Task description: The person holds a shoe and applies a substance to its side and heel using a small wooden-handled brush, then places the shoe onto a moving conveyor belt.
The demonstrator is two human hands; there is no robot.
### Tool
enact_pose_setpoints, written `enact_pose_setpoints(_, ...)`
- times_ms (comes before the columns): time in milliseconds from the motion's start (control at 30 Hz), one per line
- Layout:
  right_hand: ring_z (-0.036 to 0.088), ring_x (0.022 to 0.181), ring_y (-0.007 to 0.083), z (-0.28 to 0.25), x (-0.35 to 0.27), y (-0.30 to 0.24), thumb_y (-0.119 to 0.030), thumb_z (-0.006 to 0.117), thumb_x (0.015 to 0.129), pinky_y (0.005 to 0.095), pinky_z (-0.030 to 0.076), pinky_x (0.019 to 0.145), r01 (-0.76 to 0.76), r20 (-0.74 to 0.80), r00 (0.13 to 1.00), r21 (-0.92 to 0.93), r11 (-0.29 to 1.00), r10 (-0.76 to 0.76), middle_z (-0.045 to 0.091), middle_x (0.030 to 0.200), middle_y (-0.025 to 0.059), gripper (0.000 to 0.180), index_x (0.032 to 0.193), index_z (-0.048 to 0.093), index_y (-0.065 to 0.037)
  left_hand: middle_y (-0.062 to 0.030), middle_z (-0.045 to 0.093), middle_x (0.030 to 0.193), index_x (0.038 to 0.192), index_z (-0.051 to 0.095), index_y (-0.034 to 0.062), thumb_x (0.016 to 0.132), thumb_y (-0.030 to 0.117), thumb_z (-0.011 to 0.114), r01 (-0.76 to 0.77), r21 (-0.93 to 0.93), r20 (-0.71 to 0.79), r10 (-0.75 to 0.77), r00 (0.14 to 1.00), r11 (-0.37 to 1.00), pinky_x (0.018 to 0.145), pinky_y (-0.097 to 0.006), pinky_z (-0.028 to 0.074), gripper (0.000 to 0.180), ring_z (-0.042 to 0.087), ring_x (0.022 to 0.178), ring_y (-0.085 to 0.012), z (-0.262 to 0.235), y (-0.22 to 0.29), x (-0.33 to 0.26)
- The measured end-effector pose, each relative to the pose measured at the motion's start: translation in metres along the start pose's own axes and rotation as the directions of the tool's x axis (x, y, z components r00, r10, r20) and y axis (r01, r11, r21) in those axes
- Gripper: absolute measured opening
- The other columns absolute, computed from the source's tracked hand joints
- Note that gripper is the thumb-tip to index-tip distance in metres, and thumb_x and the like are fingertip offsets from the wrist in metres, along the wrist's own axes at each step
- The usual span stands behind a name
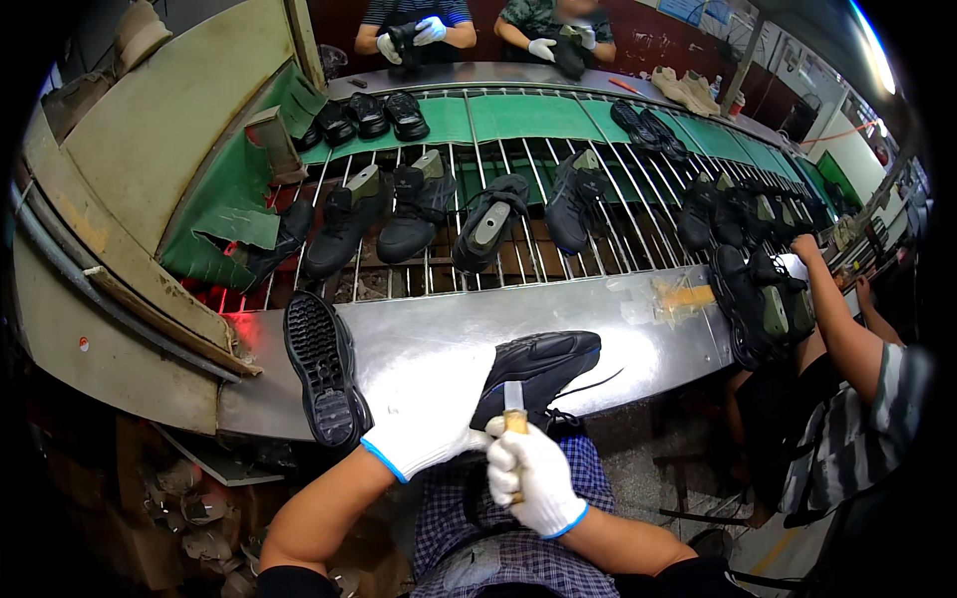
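Observation:
My left hand (429,424), in a white glove with a blue cuff edge, holds a black shoe (543,364) at its left end, over the metal ledge. The shoe lies tilted, toe to the right, with a loose lace trailing from it; glare washes out part of the glove. My right hand (533,478), gloved alike, is closed around the wooden handle of a short flat-bladed tool (514,399). Its pale blade points up, just in front of the shoe. Left of my left hand, another black shoe (324,369) rests with its treaded sole showing.
Past the metal ledge (618,309) runs a rack of metal rods with several black shoes (493,224) on it, some with grey-green inserts. Two gloved people work across the line. At right, a person's arm (847,309) reaches toward shoes. A beige panel (120,269) stands at left.

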State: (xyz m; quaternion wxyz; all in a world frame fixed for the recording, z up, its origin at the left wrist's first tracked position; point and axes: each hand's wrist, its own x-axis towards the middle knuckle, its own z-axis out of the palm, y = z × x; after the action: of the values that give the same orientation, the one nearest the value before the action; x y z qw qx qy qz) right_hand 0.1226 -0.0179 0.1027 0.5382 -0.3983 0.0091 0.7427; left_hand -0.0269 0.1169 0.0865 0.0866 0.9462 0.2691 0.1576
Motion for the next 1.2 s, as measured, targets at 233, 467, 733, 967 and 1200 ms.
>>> enact_pose_setpoints(233, 0.057, 0.058, 0.0112, -0.045, 0.008, -0.013, -0.02, 0.055, 0.106, 0.0293, 0.049, 0.053, 0.223, -0.022, 0.908, -0.82, 0.527, -0.418, 0.06, 0.078, 0.0021, 0.031, 0.131, 0.059, -0.003, -0.0244, 0.068, 0.118, 0.153, 0.044, -0.007, 0.068, 0.053, 0.095, 0.007, -0.021, 0.046, -0.006, 0.999, 1.0, 0.09, -0.048, 0.057, 0.115, 0.069, 0.105, -0.0398, -0.007, 0.0, 0.001)
enact_pose_setpoints(467, 0.047, 0.045, 0.0036, -0.017, -0.027, -0.067, -0.025, 0.053, 0.112, 0.021, 0.04, 0.035, -0.391, 0.051, 0.848, -0.61, 0.689, 0.527, 0.053, 0.072, -0.0043, 0.03, 0.135, 0.057, -0.006, -0.0228, 0.067, 0.121, 0.151, 0.046, -0.0069, 0.067, 0.052, 0.095, 0.013, 0.004, 0.055, -0.013, 0.998, 1.0, 0.092, -0.048, 0.056, 0.113, 0.068, 0.108, -0.0392, -0.009, 0.005, 0.004)
enact_pose_setpoints(733, 0.046, 0.041, 0.0028, -0.032, 0.001, -0.075, -0.027, 0.052, 0.114, 0.02, 0.039, 0.031, -0.42, 0.128, 0.852, -0.414, 0.808, 0.508, 0.052, 0.067, -0.0048, 0.029, 0.134, 0.057, -0.007, -0.0233, 0.068, 0.12, 0.149, 0.046, -0.0069, 0.067, 0.047, 0.096, -0.004, 0.004, 0.039, 0.004, 0.999, 1.0, 0.09, -0.048, 0.057, 0.111, 0.07, 0.107, -0.0409, -0.01, 0.004, 0.004)
enact_pose_setpoints(967, 0.039, 0.046, 0.0051, 0.0, -0.006, -0.03, -0.024, 0.054, 0.109, 0.0236, 0.032, 0.036, -0.237, 0.043, 0.967, -0.209, 0.949, 0.251, 0.048, 0.07, -0.0049, 0.023, 0.127, 0.057, -0.01, -0.0254, 0.068, 0.122, 0.146, 0.048, -0.0058, 0.067, 0.041, 0.096, 0.049, -0.067, 0.055, -0.045, 0.997, 0.997, 0.092, -0.049, 0.057, 0.104, 0.07, 0.108, -0.043, -0.015, 0.002, 0.007)
enact_pose_setpoints(1200, 0.043, 0.046, 0.0062, -0.015, -0.011, -0.044, -0.023, 0.055, 0.107, 0.0247, 0.041, 0.037, -0.154, -0.105, 0.988, -0.606, 0.781, 0.113, 0.053, 0.073, -0.0029, 0.034, 0.137, 0.054, -0.007, -0.0244, 0.068, 0.123, 0.144, 0.051, -0.0063, 0.067, 0.043, 0.097, 0.012, -0.029, 0.042, -0.011, 0.999, 0.999, 0.093, -0.048, 0.057, 0.102, 0.069, 0.11, -0.0421, -0.016, 0.009, 0.003)
